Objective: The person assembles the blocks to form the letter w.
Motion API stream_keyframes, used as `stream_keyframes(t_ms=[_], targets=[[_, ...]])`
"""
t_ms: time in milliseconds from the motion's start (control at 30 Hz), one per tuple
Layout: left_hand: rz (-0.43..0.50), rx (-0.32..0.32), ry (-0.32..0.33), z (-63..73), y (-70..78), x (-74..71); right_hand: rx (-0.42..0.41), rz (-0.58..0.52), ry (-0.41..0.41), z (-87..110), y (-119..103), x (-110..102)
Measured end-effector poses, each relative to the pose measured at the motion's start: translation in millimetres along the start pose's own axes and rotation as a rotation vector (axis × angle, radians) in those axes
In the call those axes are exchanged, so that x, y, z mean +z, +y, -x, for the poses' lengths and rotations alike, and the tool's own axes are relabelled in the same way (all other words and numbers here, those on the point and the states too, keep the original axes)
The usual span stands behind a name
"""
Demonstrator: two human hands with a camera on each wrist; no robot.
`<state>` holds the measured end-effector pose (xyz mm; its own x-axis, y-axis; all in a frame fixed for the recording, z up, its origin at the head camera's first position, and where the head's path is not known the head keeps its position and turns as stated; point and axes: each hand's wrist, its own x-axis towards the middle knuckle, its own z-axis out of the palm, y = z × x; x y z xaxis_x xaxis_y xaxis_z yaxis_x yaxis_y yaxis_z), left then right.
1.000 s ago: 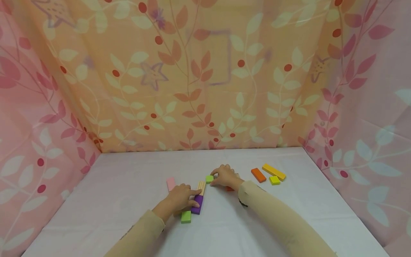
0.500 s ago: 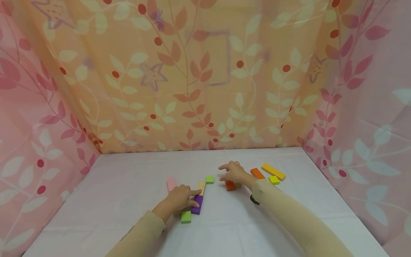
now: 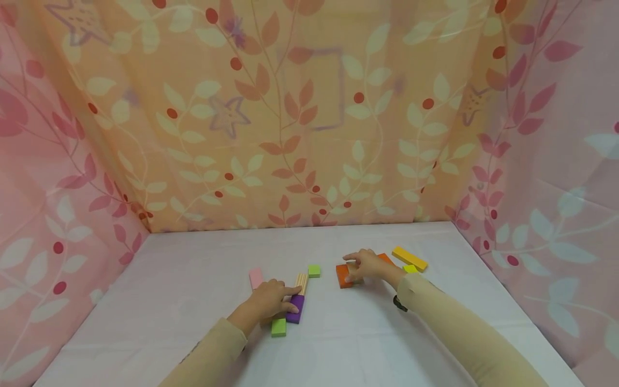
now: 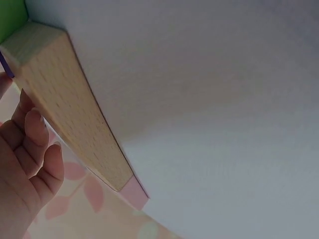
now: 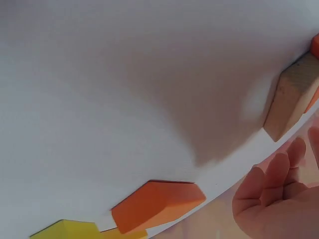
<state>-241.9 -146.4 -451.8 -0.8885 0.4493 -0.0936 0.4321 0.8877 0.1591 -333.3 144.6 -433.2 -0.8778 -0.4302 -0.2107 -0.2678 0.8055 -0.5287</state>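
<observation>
My left hand (image 3: pixel 268 300) rests at a purple block (image 3: pixel 294 317), index finger and thumb extended onto it and the adjoining striped wooden block (image 3: pixel 302 281). A long plain wooden block (image 4: pixel 75 107) lies beside that hand, running between a green block (image 3: pixel 279 328) and a pink block (image 3: pixel 256 277). Another green block (image 3: pixel 314 271) touches or nearly touches the striped block's far end. Over on the right, my right hand (image 3: pixel 369 265) hovers around a red-orange block (image 3: pixel 341 276), thumb near its right side. Against that block sits a short wooden block (image 5: pixel 291 97), partly hidden in the head view.
Beyond the right hand lie an orange block (image 3: pixel 384 258), a long yellow-orange block (image 3: pixel 409 258) and a small yellow block (image 3: pixel 410 268). A white cloth (image 3: pixel 203 258) covers the table. Floral fabric (image 3: pixel 242 161) closes off the back and both sides.
My right hand has let go of the far green block, which stays by the striped block, and has moved right to the red-orange block. My left hand holds its place.
</observation>
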Motion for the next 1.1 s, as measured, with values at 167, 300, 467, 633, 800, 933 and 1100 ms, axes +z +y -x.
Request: stream_keyframes(t_ms=[167, 300, 467, 633, 800, 933, 1100], targets=[[0.002, -0.002, -0.003, 2.2, 0.0, -1.6, 0.027, 0.013, -0.044, 2.9, 1.6, 1.1], [0.013, -0.012, -0.013, 1.9, 0.7, -2.3, 0.029, 0.022, -0.043, 3.6, 2.0, 2.2], [0.022, -0.025, -0.021, 0.4, 1.6, -2.1, 0.031, 0.028, -0.044, 4.0, 2.5, 2.9], [0.007, -0.011, -0.013, 0.4, 1.6, -2.0, 0.02, 0.034, -0.049, 3.5, 3.2, 3.7], [0.015, -0.015, -0.014, 1.6, 3.2, -4.2, 0.034, 0.033, -0.051, 1.4, 5.4, 5.4], [0.018, -0.017, -0.015, 2.3, 4.4, -5.4, 0.037, 0.035, -0.047, -1.9, 7.9, 7.2], [0.008, -0.013, -0.009, 2.3, 4.3, -4.3, -0.021, 0.017, -0.006, -2.1, 6.2, 9.3]])
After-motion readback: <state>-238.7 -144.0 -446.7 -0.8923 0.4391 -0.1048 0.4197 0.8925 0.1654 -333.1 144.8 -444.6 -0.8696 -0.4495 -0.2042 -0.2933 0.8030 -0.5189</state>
